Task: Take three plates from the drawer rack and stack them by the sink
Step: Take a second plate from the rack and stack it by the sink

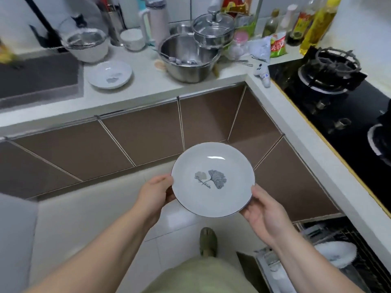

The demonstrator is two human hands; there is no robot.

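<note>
A white plate [212, 179] with a grey leaf print is held level in front of me, above the floor. My left hand [155, 192] grips its left rim and my right hand [262, 210] holds its lower right rim. A matching plate [110, 74] lies on the white counter just right of the dark sink [38, 79]. The drawer rack [342, 259] stands pulled out at the lower right, below the counter, with at least one white plate [335, 253] in it.
A steel pot [188, 58] with a glass-lidded pot [213, 31], a covered bowl [86, 46] and a white cup [132, 40] crowd the counter behind the plate. Bottles and packets line the back wall. A black gas hob [330, 81] lies on the right. Brown cabinet doors face me.
</note>
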